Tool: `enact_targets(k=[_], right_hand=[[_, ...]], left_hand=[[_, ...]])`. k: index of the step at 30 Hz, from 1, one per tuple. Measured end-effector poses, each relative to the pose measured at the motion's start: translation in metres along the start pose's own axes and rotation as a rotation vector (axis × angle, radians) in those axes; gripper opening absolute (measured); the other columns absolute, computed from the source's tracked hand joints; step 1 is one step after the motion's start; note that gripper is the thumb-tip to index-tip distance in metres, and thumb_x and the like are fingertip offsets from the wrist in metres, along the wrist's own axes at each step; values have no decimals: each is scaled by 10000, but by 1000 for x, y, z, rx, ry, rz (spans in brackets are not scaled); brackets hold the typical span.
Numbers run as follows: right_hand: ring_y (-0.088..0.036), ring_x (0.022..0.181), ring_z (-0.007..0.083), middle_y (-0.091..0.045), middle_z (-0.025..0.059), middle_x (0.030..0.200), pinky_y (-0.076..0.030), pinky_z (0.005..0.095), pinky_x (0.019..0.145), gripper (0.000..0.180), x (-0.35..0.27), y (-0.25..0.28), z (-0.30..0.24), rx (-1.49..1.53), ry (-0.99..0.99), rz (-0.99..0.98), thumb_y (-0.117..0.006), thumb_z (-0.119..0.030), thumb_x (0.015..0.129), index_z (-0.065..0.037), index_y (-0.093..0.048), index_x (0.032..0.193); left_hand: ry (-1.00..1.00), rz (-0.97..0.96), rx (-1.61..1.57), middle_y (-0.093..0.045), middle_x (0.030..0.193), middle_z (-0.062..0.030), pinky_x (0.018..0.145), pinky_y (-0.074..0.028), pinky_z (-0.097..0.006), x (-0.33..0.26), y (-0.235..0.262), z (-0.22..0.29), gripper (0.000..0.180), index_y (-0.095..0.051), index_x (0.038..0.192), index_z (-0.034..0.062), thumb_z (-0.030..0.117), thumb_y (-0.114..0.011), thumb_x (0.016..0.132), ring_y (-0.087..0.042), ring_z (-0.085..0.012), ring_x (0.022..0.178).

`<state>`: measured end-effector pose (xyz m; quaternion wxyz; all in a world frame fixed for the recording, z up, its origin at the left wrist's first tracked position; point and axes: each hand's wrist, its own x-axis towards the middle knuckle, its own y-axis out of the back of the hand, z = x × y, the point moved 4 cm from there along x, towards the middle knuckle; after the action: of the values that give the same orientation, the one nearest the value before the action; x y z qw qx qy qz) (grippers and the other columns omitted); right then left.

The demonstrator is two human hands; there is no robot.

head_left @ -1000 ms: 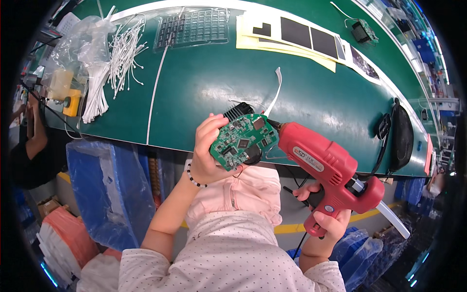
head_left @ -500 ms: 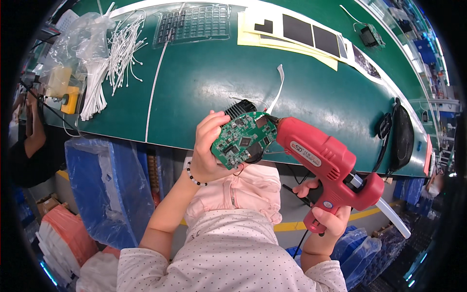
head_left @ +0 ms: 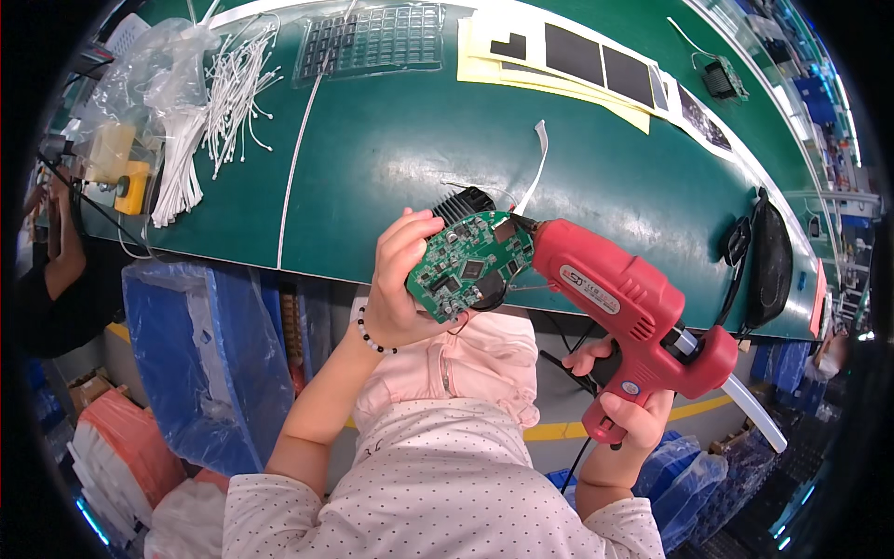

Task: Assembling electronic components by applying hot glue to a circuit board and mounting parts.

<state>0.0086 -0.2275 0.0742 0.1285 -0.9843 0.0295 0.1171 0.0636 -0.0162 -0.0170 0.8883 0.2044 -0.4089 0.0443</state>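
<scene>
Green bench, L hand grips PCB, R hand aims glue gun

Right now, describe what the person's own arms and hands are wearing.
Both forearms are bare, and so are both hands: no gloves. The left hand has a bracelet of dark and white beads at its wrist. The right hand wears nothing visible. White short sleeves with small dots cover the upper arms, over a pink garment.

Bright red glue gun against a green circuit board dotted with black chips. Deep green table behind, white ties, and a white-dotted pink sleeve.
</scene>
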Motion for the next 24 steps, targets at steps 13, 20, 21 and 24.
enact_targets(k=[13, 20, 21, 24], right_hand=[[-557, 824, 273, -552, 172, 890, -439, 414, 802, 574, -1, -2, 0, -31, -22, 27, -528, -59, 543, 97, -455, 1092], [-558, 818, 273, -556, 173, 876, -438, 400, 799, 591, 0, -1, 0, -56, -28, 15, -531, -75, 543, 101, -444, 1101], [-558, 818, 273, -556, 173, 876, -438, 400, 799, 591, 1, 0, 1, -56, -28, 15, -531, -75, 543, 101, -444, 1101], [-558, 822, 274, -558, 175, 878, -436, 399, 800, 588, 2, 0, 0, -77, -2, -18, -537, -81, 551, 103, -442, 1102]], left_hand=[[-26, -20, 34, -431, 1165, -227, 950, -348, -492, -2, -1, -2, 915, -246, 1230, 44, 307, -806, 556, -470, -357, 1067], [-26, -19, 23, -431, 1163, -226, 952, -347, -489, -3, -1, -3, 909, -247, 1224, 43, 300, -806, 555, -470, -354, 1068], [-26, -19, 24, -431, 1163, -226, 952, -347, -489, -2, -1, -3, 907, -248, 1223, 42, 302, -805, 556, -470, -354, 1068], [-28, -18, 24, -431, 1163, -226, 954, -346, -488, -2, -1, -2, 904, -248, 1223, 41, 305, -803, 561, -470, -355, 1070]])
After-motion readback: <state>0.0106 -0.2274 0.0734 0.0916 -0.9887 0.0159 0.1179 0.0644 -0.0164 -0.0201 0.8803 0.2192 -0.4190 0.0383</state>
